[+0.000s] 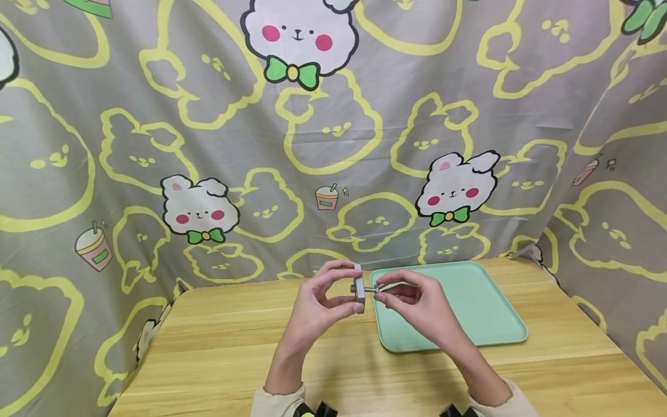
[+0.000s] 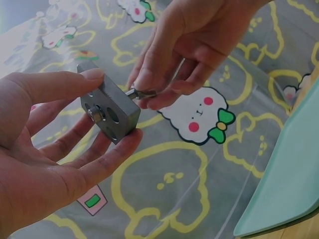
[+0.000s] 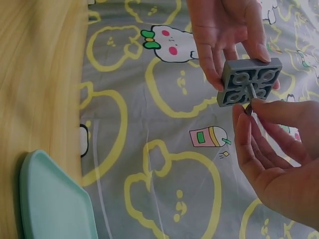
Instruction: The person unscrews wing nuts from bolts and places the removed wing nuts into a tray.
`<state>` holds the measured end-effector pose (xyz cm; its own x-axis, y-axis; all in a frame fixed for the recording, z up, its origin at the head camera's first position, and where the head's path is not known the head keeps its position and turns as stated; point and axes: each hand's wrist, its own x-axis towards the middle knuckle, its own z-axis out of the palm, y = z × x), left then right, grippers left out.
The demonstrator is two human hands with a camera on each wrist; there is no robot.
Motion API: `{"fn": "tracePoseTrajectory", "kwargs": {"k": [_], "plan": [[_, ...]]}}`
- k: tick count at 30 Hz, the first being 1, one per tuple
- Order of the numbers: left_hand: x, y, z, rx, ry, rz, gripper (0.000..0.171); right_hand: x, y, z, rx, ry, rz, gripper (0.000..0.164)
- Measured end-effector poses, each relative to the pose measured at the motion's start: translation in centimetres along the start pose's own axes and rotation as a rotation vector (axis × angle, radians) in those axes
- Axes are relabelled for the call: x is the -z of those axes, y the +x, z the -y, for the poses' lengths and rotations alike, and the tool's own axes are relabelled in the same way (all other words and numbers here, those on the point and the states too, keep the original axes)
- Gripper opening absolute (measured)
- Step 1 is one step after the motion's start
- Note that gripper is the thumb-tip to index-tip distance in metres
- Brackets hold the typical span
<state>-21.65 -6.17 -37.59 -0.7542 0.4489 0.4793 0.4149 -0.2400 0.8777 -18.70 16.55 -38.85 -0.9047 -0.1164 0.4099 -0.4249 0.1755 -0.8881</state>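
Observation:
My left hand holds a grey square block by its edges, above the wooden table. In the left wrist view, round holes and a bolt head show on the block's near face. The right wrist view shows its ribbed back, where the bolt's shank sticks out from the middle. My right hand pinches a small metal wing nut at the shank's end, between thumb and fingertips. Those fingertips hide part of the nut.
A pale green tray lies on the table, right of and behind the hands. A grey curtain with yellow outlines and rabbit faces hangs behind the table and along its sides.

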Motion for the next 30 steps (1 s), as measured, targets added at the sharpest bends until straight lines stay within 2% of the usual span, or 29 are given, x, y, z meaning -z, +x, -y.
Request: {"fn": "tracePoseTrajectory", "kwargs": {"k": [8, 15, 17, 19, 23, 26, 30], "plan": [[0.06, 0.01, 0.01, -0.014, -0.022, -0.002, 0.046, -0.35, 0.00, 0.03, 0.178, -0.045, -0.027, 0.013], [0.28, -0.07, -0.08, -0.008, -0.016, -0.010, 0.046, -0.65, 0.36, -0.58, 0.523, -0.250, -0.063, 0.033], [0.35, -0.11, -0.07, -0.014, -0.016, -0.011, 0.046, -0.65, 0.46, -0.73, 0.584, -0.291, -0.069, 0.032], [0.40, -0.11, -0.04, -0.022, -0.017, -0.009, 0.047, -0.64, 0.48, -0.73, 0.608, -0.303, -0.066, 0.031], [0.46, -0.12, -0.02, -0.033, -0.019, -0.008, 0.047, -0.47, 0.37, -0.40, 0.541, -0.234, -0.030, 0.030], [0.42, -0.12, -0.05, -0.036, -0.020, -0.005, 0.047, -0.26, 0.23, -0.10, 0.415, -0.122, -0.012, 0.030], [0.27, -0.09, -0.17, -0.028, -0.023, -0.004, 0.047, 0.06, 0.10, 0.10, 0.211, -0.021, -0.029, 0.025]]}}
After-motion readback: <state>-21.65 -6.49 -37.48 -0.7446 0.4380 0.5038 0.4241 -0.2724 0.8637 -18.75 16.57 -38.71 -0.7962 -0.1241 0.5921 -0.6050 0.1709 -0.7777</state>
